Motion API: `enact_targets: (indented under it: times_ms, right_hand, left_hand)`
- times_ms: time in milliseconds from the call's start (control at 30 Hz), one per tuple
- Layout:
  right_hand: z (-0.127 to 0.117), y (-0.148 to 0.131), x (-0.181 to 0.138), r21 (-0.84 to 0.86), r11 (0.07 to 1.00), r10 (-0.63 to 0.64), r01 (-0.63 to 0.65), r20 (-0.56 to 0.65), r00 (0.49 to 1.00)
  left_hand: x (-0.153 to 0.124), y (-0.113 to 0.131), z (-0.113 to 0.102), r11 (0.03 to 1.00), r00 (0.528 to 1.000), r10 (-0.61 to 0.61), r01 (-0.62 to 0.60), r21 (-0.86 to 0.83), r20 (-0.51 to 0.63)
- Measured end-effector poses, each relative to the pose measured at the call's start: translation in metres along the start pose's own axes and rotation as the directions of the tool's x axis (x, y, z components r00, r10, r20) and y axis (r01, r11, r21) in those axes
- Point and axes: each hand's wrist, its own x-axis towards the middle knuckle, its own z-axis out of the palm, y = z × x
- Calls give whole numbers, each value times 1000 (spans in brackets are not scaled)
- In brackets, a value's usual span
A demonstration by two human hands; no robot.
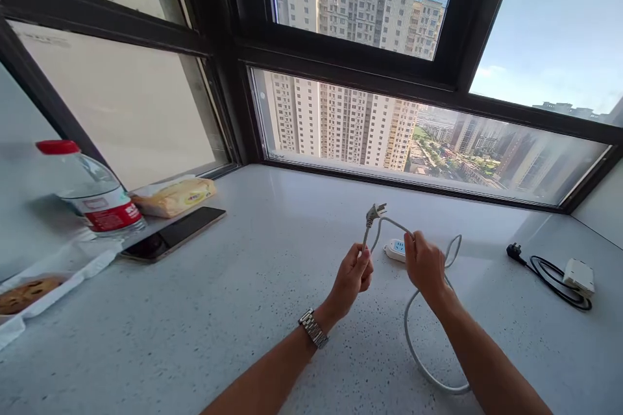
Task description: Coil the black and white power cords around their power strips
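Observation:
My left hand is closed round a grey-white power cord just below its plug, whose metal prongs point up and to the right. A short bend of the same cord runs across to my right hand, where fingers and thumb pinch it. Behind my right hand, a white power strip with blue socket faces lies on the speckled white counter, partly hidden by that hand. The rest of the cord loops down over the counter and passes behind my right forearm.
At the right lie a black plug with a coiled black cable and a white box. Along the left are a red-capped bottle, a yellow packet, a dark phone and a cookie in white wrapping. Windows border the back.

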Motion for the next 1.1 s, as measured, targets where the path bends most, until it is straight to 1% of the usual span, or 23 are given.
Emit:
enact_targets:
  times_ms: [33,67,133,200,233,267,333,367,433,533,600,667,700,800,867,967,1033,1100]
  right_hand:
    - [4,-13,-10,-4,997,-80,80,56,995]
    - [8,-26,-20,3,986,-167,167,121,979]
    - [17,-45,-39,47,946,-323,322,255,911]
    - [24,-56,-53,102,915,-401,391,350,846]
    - [26,-59,-57,120,910,-411,396,381,828]
    - [27,-60,-59,125,914,-402,385,406,821]
    - [28,-58,-59,89,935,-346,344,447,825]
    - [28,-54,-56,47,946,-305,321,468,830]
    - [28,-45,-47,-59,962,-203,268,507,838]
    - [24,-22,-25,-200,962,-54,188,533,845]
    - [20,-2,-8,-266,959,56,97,512,857]
    - [12,19,9,-293,956,152,-6,477,866]
    - [8,29,16,-292,956,180,-42,462,868]
    - [-7,56,31,-289,950,242,-119,437,866]
    - [-17,69,38,-313,933,306,-178,430,849]
    - [-28,81,43,-349,904,385,-248,409,827]
    - [-32,83,44,-373,892,401,-256,392,828]
    - [-36,79,43,-398,892,377,-216,389,840]
  left_hand:
    - [-1,-1,1,999,1000,-26,26,-36,0]
    - [-1,-2,1,996,999,-49,48,-71,-11]
    - [-1,-3,-3,991,994,-73,64,-114,-79]
    - [0,-2,-7,993,982,-84,70,-92,-166]
    - [1,0,-9,995,977,-85,73,-65,-197]
    - [2,2,-11,996,973,-82,74,-43,-218]
    - [6,11,-16,998,965,-64,56,-39,-253]
    - [8,16,-20,997,960,-50,32,-69,-274]
    - [12,30,-32,982,943,-27,-37,-187,-331]
    - [16,50,-59,891,906,-34,-163,-424,-421]
    - [16,60,-77,817,886,-45,-233,-528,-461]
    - [14,65,-91,763,885,-36,-276,-585,-465]
    - [13,67,-95,744,889,-25,-289,-603,-457]
    - [11,69,-100,713,902,19,-315,-626,-432]
    - [10,70,-100,722,904,38,-320,-613,-427]
    - [12,69,-97,787,915,34,-272,-554,-401]
    - [13,66,-92,847,925,31,-225,-482,-378]
    - [14,60,-85,901,930,52,-200,-384,-363]
